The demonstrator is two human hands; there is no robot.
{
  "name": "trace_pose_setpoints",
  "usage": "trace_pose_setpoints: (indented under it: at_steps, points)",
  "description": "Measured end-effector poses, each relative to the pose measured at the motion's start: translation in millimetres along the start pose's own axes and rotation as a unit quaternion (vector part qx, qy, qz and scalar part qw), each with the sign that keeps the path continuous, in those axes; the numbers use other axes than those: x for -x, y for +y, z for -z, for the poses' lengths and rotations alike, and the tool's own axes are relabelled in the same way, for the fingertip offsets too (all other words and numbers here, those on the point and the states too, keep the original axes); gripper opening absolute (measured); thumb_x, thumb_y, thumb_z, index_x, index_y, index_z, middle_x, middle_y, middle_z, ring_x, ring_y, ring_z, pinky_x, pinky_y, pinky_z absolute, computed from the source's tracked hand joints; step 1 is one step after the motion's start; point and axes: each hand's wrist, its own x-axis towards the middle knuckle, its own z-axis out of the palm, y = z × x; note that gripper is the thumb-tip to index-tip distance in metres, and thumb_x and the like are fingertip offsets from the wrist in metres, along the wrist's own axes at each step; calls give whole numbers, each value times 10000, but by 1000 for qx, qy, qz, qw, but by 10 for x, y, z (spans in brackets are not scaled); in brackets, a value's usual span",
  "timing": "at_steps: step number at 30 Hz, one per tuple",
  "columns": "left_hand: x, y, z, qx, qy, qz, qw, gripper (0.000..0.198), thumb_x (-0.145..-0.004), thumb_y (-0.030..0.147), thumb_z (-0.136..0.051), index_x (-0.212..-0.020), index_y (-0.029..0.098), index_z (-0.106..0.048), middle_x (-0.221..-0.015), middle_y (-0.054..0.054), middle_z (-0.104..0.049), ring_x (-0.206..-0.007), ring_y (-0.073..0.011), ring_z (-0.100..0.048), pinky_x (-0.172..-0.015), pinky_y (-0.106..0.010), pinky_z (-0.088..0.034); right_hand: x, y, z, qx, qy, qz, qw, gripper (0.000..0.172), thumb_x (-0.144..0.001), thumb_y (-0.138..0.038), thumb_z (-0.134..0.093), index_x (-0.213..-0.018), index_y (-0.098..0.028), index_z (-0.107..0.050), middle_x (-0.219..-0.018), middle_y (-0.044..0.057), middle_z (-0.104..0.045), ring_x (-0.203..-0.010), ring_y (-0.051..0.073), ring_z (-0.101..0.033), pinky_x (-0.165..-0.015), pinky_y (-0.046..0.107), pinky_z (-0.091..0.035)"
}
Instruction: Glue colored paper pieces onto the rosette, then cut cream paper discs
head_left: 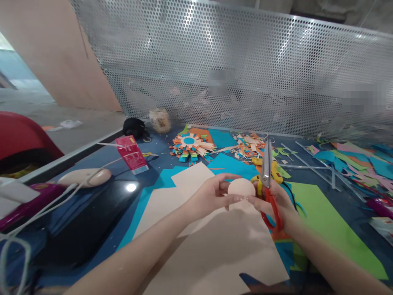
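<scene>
A cream paper circle [241, 188] is pinched between the fingertips of both hands, above large cream paper sheets [215, 246]. My left hand [211, 194] grips the circle's left and lower edge. Thumb and fingers of my right hand [276, 200] touch its lower right edge. That same hand also keeps hold of red-handled scissors [266, 164], blades pointing up. Just behind the right hand lies a yellow glue gun [278, 174], partly covered by it. Farther back sits a layered paper flower [188, 143] with a blue centre.
Paper scraps [250, 145] heap behind the hands, with more coloured cuttings [353, 157] at right. Green paper [331, 225] lies right, clear sticks [310, 166] beyond it. A pink drink carton [132, 153], a computer mouse [86, 177] and white cables stand left. Perforated metal [215, 61] closes the back.
</scene>
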Motion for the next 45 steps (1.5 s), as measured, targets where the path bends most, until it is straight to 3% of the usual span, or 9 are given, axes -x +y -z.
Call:
trace_pose_setpoints:
  at_steps: [2, 4, 7, 10, 14, 20, 27, 35, 45]
  points:
    - [1, -12, -25, 14, -9, 15, 1000, 366, -618, 363, -755, -857, 135, -596, -680, 0, -631, -532, -90, -541, -497, -221, -464, -8, 31, 2, -15, 1, 3, 1000, 398, -541, -400, -768, -704, -214, -456, -585, -58, -493, -495, 98, -470, -470, 238, -403]
    - [7, -5, -37, 26, 21, 8, 999, 313, -610, 369, -762, -727, 135, -590, -626, 9, -627, -471, -73, -521, -483, -218, -457, -7, 77, 18, -9, -4, 14, 1000, 370, -579, -407, -750, -708, -221, -457, -565, -59, -486, -462, 97, -445, -444, 242, -381]
    - [26, 37, -31, 68, 83, -40, 993, 302, -609, 362, -769, -710, 137, -596, -618, 8, -649, -451, -70, -527, -460, -205, -456, 19, 132, 55, 10, -5, 60, 998, 283, -700, -441, -657, -771, -227, -486, -667, -18, -548, -492, 109, -459, -467, 260, -395]
    - [52, 88, -19, 95, 122, -80, 985, 273, -618, 335, -772, -706, 138, -605, -593, 13, -658, -435, -66, -536, -454, -194, -461, 60, 153, 82, 22, -24, 89, 996, 234, -759, -432, -609, -829, -229, -516, -808, 23, -580, -714, 159, -541, -619, 285, -454]
    - [83, 105, -17, 97, 149, -108, 978, 231, -634, 291, -768, -661, 137, -597, -573, 20, -651, -420, -60, -539, -452, -185, -455, 92, 166, 87, 34, -59, 82, 994, 246, -783, -432, -596, -853, -224, -485, -794, 3, -544, -746, 153, -536, -668, 277, -458]
    - [116, 104, -19, 72, 162, -114, 978, 203, -681, 256, -731, -637, 142, -569, -593, 10, -654, -421, -62, -540, -441, -187, -440, 124, 149, 90, 39, -74, 44, 996, 277, -776, -447, -605, -869, -222, -472, -762, -9, -510, -695, 147, -514, -618, 267, -450]
    - [126, 156, -50, 60, 179, -123, 974, 240, -650, 260, -748, -586, 151, -544, -529, 22, -623, -404, -71, -534, -416, -192, -461, 132, 179, 91, 63, -68, 51, 994, 246, -776, -437, -597, -853, -229, -490, -684, -24, -492, -608, 138, -481, -542, 258, -398]
    - [140, 154, -73, 62, 162, -128, 976, 152, -689, 224, -712, -645, 153, -586, -522, 38, -617, -421, -60, -530, -430, -168, -488, 139, 200, 110, 96, -63, 46, 992, 233, -786, -419, -580, -887, -224, -502, -698, -21, -476, -599, 136, -442, -539, 261, -383]
    - [130, 164, -50, 39, 189, -128, 973, 169, -683, 240, -710, -624, 151, -579, -535, 24, -625, -403, -67, -522, -412, -192, -488, 150, 201, 129, 74, -65, 43, 994, 251, -764, -451, -590, -858, -237, -498, -631, -35, -446, -550, 135, -414, -503, 264, -354]
